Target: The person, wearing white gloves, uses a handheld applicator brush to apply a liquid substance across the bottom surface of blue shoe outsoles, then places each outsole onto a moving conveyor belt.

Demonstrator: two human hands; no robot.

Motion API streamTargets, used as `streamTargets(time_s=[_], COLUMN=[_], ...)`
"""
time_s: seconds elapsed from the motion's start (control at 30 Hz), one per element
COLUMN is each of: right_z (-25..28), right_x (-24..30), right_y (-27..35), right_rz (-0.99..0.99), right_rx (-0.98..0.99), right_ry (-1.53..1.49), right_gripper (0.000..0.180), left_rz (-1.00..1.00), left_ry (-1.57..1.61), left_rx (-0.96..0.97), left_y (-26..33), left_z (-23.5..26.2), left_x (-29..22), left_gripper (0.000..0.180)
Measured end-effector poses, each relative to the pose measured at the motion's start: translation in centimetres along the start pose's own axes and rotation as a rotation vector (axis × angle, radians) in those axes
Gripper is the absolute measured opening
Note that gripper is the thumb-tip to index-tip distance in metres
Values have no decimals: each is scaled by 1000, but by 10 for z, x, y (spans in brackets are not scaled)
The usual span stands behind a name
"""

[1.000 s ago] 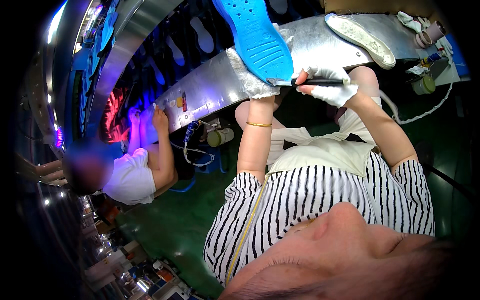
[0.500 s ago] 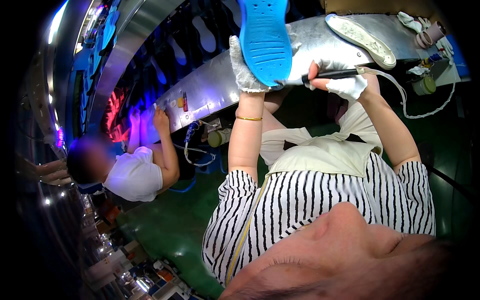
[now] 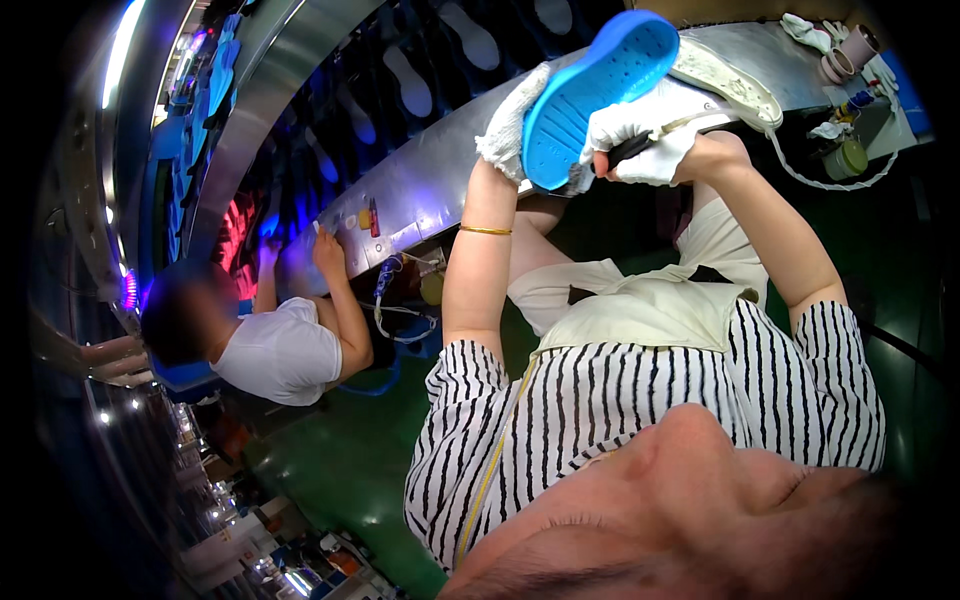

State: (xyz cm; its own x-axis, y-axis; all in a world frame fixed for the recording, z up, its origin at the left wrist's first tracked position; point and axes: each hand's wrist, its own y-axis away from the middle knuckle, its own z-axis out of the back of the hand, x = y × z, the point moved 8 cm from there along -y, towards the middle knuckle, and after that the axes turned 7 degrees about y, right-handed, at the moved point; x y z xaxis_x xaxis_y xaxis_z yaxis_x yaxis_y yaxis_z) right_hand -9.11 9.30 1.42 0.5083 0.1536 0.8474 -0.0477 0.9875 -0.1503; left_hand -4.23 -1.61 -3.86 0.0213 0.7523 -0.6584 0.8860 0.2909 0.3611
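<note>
My left hand (image 3: pixel 511 122), in a white knit glove, grips a blue shoe sole (image 3: pixel 562 128) by its left side. The sole is tilted, with its holed, ridged face toward me and its narrower end low. My right hand (image 3: pixel 655 135), in a white glove with bare fingertips, is closed round a black-handled brush (image 3: pixel 629 149) fed by a white tube (image 3: pixel 790 170). The pale brush tip is at the sole's lower right edge; whether it touches is hard to tell. Behind my right hand a white sole (image 3: pixel 735 88) lies on the metal bench ledge (image 3: pixel 440 170).
Dark moulded carriers with grey soles (image 3: pixel 408 84) line the far side of the ledge. At the left, a person in a white shirt (image 3: pixel 285 350) works at the same bench. Gloves (image 3: pixel 805 32), tape rolls (image 3: pixel 848 55) and a greenish pot (image 3: pixel 847 160) stand at the right end.
The blue sole has come lower and tilted, its upper end swinging right. My right hand has moved left and turned, bringing the brush round to the sole's right edge.
</note>
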Motion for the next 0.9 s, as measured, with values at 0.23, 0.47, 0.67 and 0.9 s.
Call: streamTargets(time_s=[0.23,0.47,0.67,0.9], right_z=[17,36,26,-17], right_x=[10,-14,3,15], right_y=[-1,14,18,14], right_rz=[43,-77,-161,-164], right_rx=[-39,20,-242,-75], right_ry=[24,-5,-111,-250], right_gripper=[10,10,13,11], left_rz=[-8,-40,-169,-459], left_ry=[-98,-233,322,248], left_rx=[-32,-65,175,-2], left_y=[-19,-1,7,3], left_z=[23,4,-8,10], left_x=[8,2,6,18], left_gripper=[38,42,57,68])
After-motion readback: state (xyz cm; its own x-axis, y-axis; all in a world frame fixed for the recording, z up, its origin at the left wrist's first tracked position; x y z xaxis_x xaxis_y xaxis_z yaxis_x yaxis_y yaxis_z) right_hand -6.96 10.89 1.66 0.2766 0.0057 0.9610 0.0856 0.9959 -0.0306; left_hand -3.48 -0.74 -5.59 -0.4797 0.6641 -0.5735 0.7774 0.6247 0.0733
